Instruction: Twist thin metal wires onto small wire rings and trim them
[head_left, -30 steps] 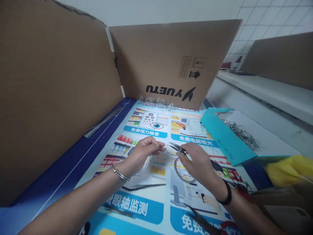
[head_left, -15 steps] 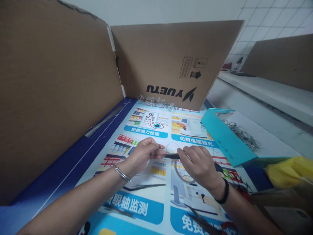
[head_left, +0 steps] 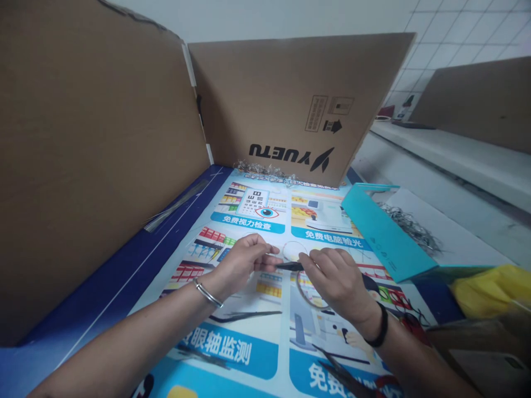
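Observation:
My left hand (head_left: 244, 264) is over the middle of the printed mat, thumb and fingertips pinched together. What lies between them is too small to make out. My right hand (head_left: 337, 282) is closed around a dark, pointed tool that looks like needle-nose pliers (head_left: 291, 266). Its tip reaches left to the left fingertips. Just beyond the tool shows a thin pale loop (head_left: 293, 243), perhaps wire. A round coil or ring (head_left: 303, 293) lies partly hidden behind the right hand. Dark thin strips (head_left: 249, 316) lie on the mat nearer to me.
Cardboard panels (head_left: 298, 99) stand at the left and back. Tangled wire bits (head_left: 265, 168) lie along the back panel. At right, a teal folder (head_left: 385, 237) adjoins a heap of wire pieces (head_left: 410, 228); a yellow bag (head_left: 493, 290) is nearer. A dark pointed tool (head_left: 340, 376) lies in front.
My right hand and the pliers have shifted very slightly left. My left hand stays in nearly the same place.

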Available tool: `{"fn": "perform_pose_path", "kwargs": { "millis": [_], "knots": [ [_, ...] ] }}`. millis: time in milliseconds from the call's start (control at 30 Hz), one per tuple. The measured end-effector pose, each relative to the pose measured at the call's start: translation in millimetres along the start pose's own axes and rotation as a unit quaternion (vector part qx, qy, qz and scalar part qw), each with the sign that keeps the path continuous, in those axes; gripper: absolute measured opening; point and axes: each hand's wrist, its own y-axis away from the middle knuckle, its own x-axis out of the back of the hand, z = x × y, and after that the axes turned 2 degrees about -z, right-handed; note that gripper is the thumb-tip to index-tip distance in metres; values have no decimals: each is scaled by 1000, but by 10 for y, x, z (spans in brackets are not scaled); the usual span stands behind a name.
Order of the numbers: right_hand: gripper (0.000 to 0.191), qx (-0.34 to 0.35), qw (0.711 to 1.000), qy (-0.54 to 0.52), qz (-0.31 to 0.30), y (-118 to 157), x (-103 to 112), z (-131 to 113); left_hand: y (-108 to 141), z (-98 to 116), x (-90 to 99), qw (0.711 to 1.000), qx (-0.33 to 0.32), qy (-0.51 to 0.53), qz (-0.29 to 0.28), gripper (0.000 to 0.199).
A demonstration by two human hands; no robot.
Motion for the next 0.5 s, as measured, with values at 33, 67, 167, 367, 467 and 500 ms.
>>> {"fn": "perform_pose_path", "kwargs": {
  "millis": [33, 67, 167, 367, 467, 500],
  "knots": [
    [20, -1, 1000, -5, -2, -1, 2, -1, 0, 1, 0, 1000, 0, -1, 0, 20],
    [20, -2, 1000, -9, -3, -2, 5, -2, 2, 2, -1, 1000, 1, -2, 1, 21],
    [19, 0, 1000, -11, -9, -1, 4, -5, 9, 9, -7, 1000, 3, -5, 3, 21],
    [19, -19, 999, -31, -26, 9, -30, -18, 17, 17, -11, 1000, -10, -9, -5, 23],
    [19, -26, 998, -45, -42, -4, -21, -24, 18, 20, 3, 999, -32, -26, -12, 23],
    [19, -27, 997, -49, -47, -12, -13, -26, 16, 20, 12, 999, -39, -33, -16, 23]
  ]
}}
